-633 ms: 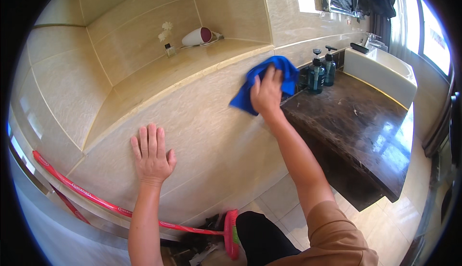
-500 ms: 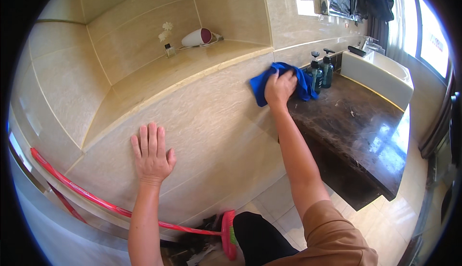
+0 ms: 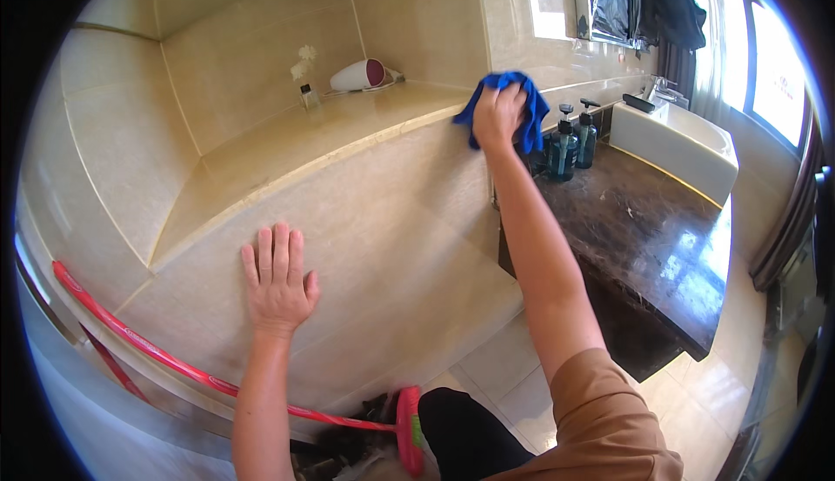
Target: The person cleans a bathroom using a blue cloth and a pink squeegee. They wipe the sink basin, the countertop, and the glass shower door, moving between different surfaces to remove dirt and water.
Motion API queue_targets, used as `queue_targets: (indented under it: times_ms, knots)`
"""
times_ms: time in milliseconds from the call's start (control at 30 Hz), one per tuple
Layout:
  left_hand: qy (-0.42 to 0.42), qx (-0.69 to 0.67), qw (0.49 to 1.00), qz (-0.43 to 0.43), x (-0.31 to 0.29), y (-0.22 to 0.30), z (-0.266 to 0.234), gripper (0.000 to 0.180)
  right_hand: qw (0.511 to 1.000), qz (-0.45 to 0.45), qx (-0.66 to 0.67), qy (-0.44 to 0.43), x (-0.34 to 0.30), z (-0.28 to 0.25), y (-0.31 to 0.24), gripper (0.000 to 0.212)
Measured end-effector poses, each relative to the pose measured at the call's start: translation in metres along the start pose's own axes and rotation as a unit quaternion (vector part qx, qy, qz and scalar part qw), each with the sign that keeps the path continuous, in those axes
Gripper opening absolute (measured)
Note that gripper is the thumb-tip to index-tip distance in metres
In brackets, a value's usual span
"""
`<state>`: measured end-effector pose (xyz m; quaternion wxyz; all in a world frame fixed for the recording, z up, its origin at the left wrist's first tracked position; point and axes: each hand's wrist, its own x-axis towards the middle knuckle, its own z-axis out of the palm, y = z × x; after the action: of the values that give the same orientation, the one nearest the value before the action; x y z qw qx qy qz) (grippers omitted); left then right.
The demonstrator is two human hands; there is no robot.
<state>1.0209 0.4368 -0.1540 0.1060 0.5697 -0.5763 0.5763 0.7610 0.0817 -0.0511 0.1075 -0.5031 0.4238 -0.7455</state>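
My right hand (image 3: 499, 116) grips a blue cloth (image 3: 532, 120) and presses it to the tiled wall, at the right end of the niche ledge (image 3: 335, 152). Part of the cloth hangs loose around the fingers. My left hand (image 3: 280, 281) lies flat against the beige tile wall (image 3: 391, 229) below the ledge, its fingers stretched upward and nothing in it. Just right of the cloth, two dark pump bottles (image 3: 563, 152) stand on the brown marble counter (image 3: 617, 220).
On the ledge sit a white hair dryer (image 3: 352, 76) and a small bottle (image 3: 307, 96) with white flowers. A white basin (image 3: 674, 146) rests at the counter's far end. A broom (image 3: 409, 429) with a red handle leans below my left arm. Dark hanging cloth (image 3: 678, 18) is at upper right.
My right hand has moved up the wall with the blue cloth, from beside the bottles to the ledge's right end. My left hand stays flat on the wall.
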Motion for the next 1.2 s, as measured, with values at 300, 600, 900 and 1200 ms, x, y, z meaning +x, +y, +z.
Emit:
queue_targets:
  times_ms: [300,600,900,1200]
  knots:
    - [-0.003,-0.011,1.0,-0.007,0.001,-0.002,-0.005,0.078,0.998,-0.056,-0.034,0.012,0.04,0.01,0.005,0.064]
    - [0.013,-0.019,1.0,-0.005,0.002,0.005,0.004,0.077,0.972,-0.231,-0.032,-0.044,-0.134,-0.019,0.032,0.052]
    - [0.007,-0.014,1.0,-0.01,-0.002,0.003,0.002,0.074,0.901,-0.319,0.145,-0.257,-0.225,-0.083,0.023,0.04]
    - [0.006,-0.019,1.0,-0.021,-0.003,-0.001,-0.002,0.076,0.945,-0.319,0.071,0.015,-0.107,-0.127,-0.029,0.036]
